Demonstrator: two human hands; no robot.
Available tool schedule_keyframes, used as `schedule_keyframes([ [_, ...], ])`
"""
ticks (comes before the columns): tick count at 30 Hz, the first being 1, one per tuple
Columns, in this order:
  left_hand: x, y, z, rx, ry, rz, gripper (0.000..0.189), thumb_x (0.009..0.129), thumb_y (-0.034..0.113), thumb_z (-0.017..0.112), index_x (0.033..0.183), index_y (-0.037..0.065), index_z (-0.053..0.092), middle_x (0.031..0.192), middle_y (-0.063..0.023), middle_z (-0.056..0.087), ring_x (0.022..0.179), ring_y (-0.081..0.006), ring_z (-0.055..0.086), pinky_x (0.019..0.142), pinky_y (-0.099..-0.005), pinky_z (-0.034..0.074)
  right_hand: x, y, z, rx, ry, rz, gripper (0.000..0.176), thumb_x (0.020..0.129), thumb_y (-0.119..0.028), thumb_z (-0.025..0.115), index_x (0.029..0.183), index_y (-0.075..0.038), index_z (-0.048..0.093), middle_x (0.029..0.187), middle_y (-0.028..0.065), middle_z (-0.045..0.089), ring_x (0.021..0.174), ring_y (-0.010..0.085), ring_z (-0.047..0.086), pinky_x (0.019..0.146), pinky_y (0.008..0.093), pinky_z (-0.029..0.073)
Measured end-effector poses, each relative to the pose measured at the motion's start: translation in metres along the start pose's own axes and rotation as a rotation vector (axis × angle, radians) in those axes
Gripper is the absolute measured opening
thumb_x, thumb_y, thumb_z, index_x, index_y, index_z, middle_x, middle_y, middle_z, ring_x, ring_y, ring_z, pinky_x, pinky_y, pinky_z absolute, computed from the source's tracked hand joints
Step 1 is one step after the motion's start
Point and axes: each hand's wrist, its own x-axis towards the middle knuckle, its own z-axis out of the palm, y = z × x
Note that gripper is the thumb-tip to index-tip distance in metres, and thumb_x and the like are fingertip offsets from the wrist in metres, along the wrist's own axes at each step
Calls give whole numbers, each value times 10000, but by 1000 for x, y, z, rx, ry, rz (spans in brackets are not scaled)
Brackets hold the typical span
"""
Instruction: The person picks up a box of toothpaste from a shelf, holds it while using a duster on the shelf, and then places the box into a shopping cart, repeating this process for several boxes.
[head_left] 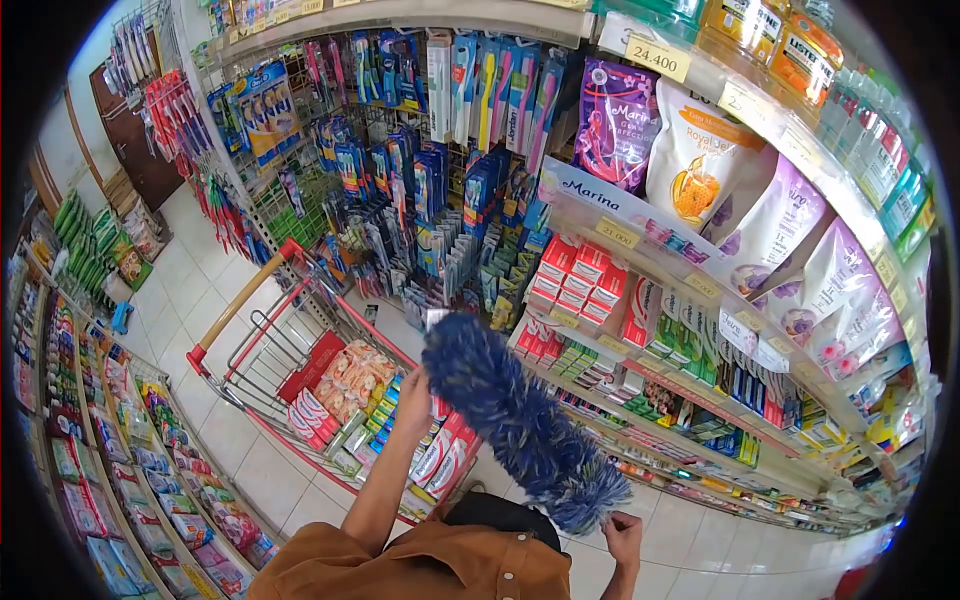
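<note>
A fluffy blue and grey duster (520,410) stretches diagonally in front of my body, between the cart and the shelves. At its upper left end my left hand (413,400) is closed on it, with part of the fingers hidden behind the fluff. My right hand (622,537) is at the lower right end, its fingers pinched together at the edge of the fluff. A small white piece (436,316) shows at the duster's top end; what it is I cannot make out.
A red-framed shopping cart (245,300) holding packed goods stands left of me. Toothbrushes (485,95) hang on the rack ahead. Pouches (705,150), toothpaste boxes (580,275) and mouthwash bottles (805,55) fill the right shelves. More stocked shelves (150,470) line the left.
</note>
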Motion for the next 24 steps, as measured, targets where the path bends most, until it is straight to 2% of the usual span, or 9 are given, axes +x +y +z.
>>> schedule_keyframes([
  [3, -2, -26, -12, 122, -106, -52, 341, 938, 182, 509, 1230, 6, 520, 1058, -26, 594, 931, -70, 525, 833, -225, 423, 11, -28, 18, 19, 33, -5, 171, 766, -54, 610, 636, 36, 545, 539, -51, 414, 521, 21, 344, 446, 223, 261],
  [6, -16, -8, 10, 400, -142, 133, 386, 921, 154, 534, 1274, 7, 479, 1095, -33, 577, 938, -87, 529, 832, -234, 424, 17, -46, 27, 113, 109, -29, 183, 782, -61, 601, 638, 23, 525, 549, -56, 385, 519, 27, 316, 447, 231, 243],
  [10, -5, 0, 0, 530, -121, 355, 443, 856, 119, 614, 1259, -8, 481, 1111, -76, 578, 980, -131, 532, 854, -271, 423, 16, -33, 12, 109, 163, -96, 155, 767, -51, 636, 667, 40, 561, 554, -52, 409, 526, 25, 339, 453, 220, 265],
  [11, 0, 0, -7, 709, -53, 506, 437, 820, 99, 641, 1224, -5, 509, 1097, -118, 585, 1006, -200, 547, 868, -310, 422, 15, -28, 5, 69, 164, -76, 143, 750, -54, 662, 689, 55, 592, 556, -43, 435, 533, 28, 366, 461, 215, 290],
  [14, 1, 18, -10, 1019, -19, 705, 408, 796, 76, 650, 1180, -5, 537, 1079, -152, 582, 1017, -269, 552, 877, -330, 418, 9, -36, -8, 13, 155, -54, 145, 738, -61, 677, 707, 65, 613, 560, -31, 469, 537, 28, 388, 468, 212, 310],
  [18, -9, 35, 3, 1037, -14, 728, 387, 775, 28, 646, 1149, -8, 559, 1074, -160, 580, 1007, -295, 561, 863, -335, 430, 3, -67, -8, -121, 193, -76, 157, 744, -60, 650, 654, 55, 594, 533, -14, 464, 515, 41, 394, 462, 226, 315],
  [19, -5, 30, -4, 975, -63, 723, 414, 791, 18, 637, 1190, -9, 529, 1067, -140, 587, 986, -244, 579, 830, -313, 454, 1, -65, -6, -127, 196, -53, 150, 740, -60, 656, 673, 62, 601, 539, -11, 473, 519, 42, 399, 464, 228, 322],
  [22, -10, 10, -8, 511, -15, 418, 412, 818, 29, 625, 1208, -7, 498, 1078, -117, 581, 972, -181, 579, 820, -293, 471, 5, -59, 0, -178, 216, -32, 191, 737, -93, 686, 696, 74, 602, 538, -4, 472, 524, 47, 396, 460, 237, 323],
  [24, -6, 12, -8, 380, 10, 339, 375, 848, 72, 619, 1171, 0, 442, 1074, -111, 569, 951, -178, 586, 840, -314, 497, 7, -59, 5, -253, 250, -60, 281, 744, -158, 720, 666, 71, 578, 514, -5, 438, 522, 52, 371, 445, 249, 295],
])
